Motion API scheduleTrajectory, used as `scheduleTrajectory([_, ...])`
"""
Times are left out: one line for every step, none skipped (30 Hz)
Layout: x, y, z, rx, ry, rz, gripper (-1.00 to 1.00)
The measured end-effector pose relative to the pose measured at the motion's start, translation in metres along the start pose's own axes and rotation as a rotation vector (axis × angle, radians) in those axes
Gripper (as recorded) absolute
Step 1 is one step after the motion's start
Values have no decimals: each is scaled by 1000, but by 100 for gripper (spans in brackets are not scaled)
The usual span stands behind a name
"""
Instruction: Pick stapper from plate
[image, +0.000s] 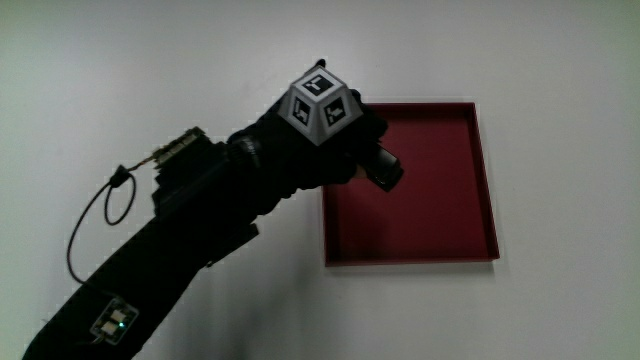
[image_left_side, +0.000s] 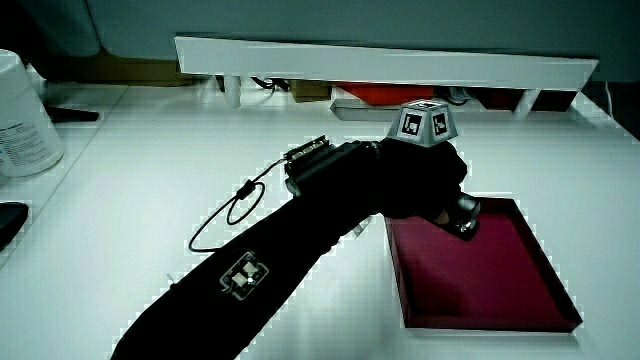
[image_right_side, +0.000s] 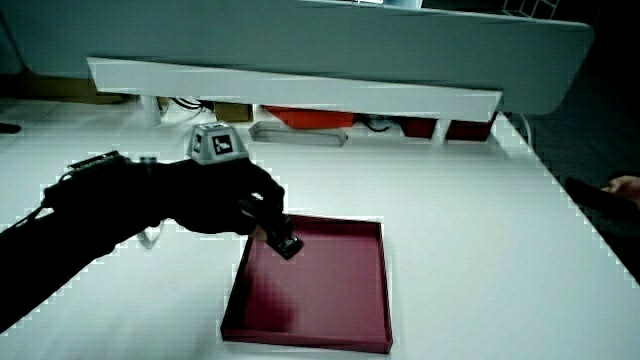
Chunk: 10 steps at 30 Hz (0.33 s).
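Hand (image: 335, 140) is gripping the dark stapler (image: 385, 167) in curled fingers, hovering over the red tray (image: 480, 180) near its edge. Stapler is appearing clear of the tray floor. Advice: keep the grip firm and lift straight upward, clearing the rim.

the hand (image: 335, 135) holds the stapler (image: 385, 168) over the tray (image: 470, 250), on the table (image: 560, 80).

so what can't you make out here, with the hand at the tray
- Stapler: mostly hidden by the hand in every view; only a dark end shows.
- Whether the stapler clears the tray floor: cannot tell.
- White container: cut off by the edge in a side view.
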Motion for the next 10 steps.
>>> scheduleTrajectory([-1,-4,4,1,43,-28,100])
scheduleTrajectory([-2,-10,8,28,57,-39,100])
scheduleTrajectory([-4,-15,12,49,60,-40,100])
scheduleTrajectory([-9,-18,12,62,66,-66,100])
scheduleTrajectory([-12,-23,16,95,71,-72,100])
scheduleTrajectory([-17,-27,18,100,42,-52,100])
scheduleTrajectory([-20,-30,21,109,33,-61,100])
scheduleTrajectory([-25,-33,22,114,47,-57,100])
scheduleTrajectory([-25,-39,28,122,35,-42,100])
scheduleTrajectory([-31,-42,28,129,31,-55,100])
